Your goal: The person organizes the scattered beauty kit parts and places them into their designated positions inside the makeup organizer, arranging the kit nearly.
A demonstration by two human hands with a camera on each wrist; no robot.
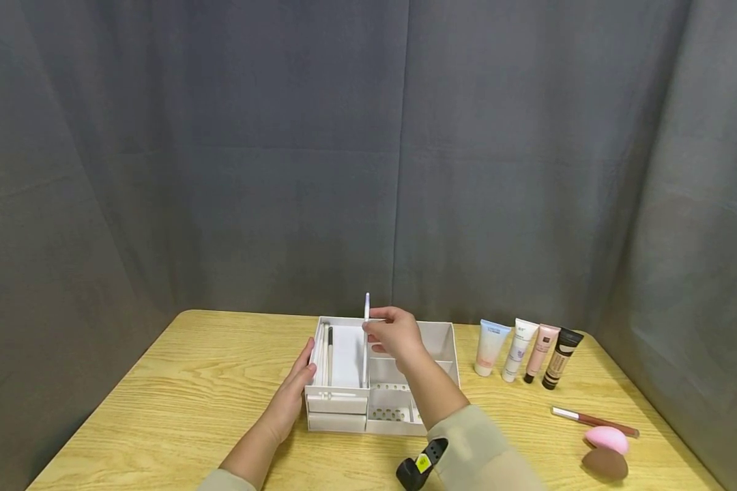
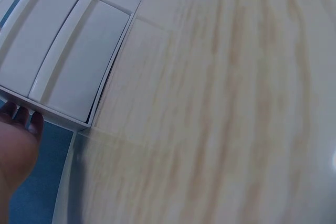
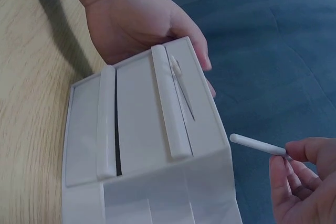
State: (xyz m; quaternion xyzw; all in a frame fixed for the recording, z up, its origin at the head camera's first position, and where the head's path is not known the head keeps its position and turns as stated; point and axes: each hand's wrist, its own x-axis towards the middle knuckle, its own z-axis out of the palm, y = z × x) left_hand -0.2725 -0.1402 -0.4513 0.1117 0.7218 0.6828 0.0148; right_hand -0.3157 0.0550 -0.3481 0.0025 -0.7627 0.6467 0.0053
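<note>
A white desktop organizer [image 1: 338, 426] with two small drawers stands near the middle of the table. My left hand [image 1: 287, 402] rests against its left side, fingers along the outer wall. In the right wrist view, that left hand [image 3: 142, 22] lies flat by the drawer side. My right hand [image 1: 398, 335] pinches a slim white makeup brush [image 1: 366, 307] upright over the long left compartment. The rounded handle end [image 3: 257, 144] of the brush points toward the organizer's front. Several slender brushes [image 1: 329, 358], one dark-handled, lie along that compartment's left side.
Several upright tubes [image 1: 520, 349] stand right of the organizer. Nearer the right edge lie a brown-handled brush [image 1: 596, 421], a pink sponge [image 1: 608, 439] and a brown sponge [image 1: 605, 464]. A grey curtain [image 1: 282, 204] hangs behind the wooden table [image 1: 178, 402].
</note>
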